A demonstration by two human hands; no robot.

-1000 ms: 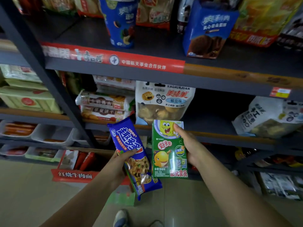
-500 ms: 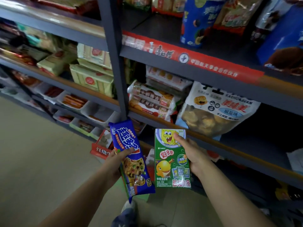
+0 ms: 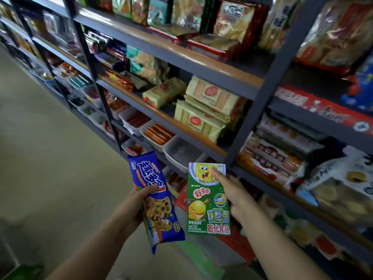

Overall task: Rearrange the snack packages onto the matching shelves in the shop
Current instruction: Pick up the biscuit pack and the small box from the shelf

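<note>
My left hand grips a long blue cookie packet, holding it upright and slightly tilted in front of the lower shelves. My right hand holds a green snack box with a yellow cartoon figure on it by its right edge, thumb on the front near the top. The two packages are side by side, a small gap between them. Both are held in the air, apart from the grey shelving.
Pale yellow cracker packs are stacked on the middle shelf. White trays with sausages sit on the shelf below, one tray looking empty. Large snack bags fill the top shelf. A beige floor aisle runs along the left.
My view has swung left and upward along the shelving, bringing the yellow cracker packs and sausage trays to the centre. Both hands keep the same packages in the same grip.
</note>
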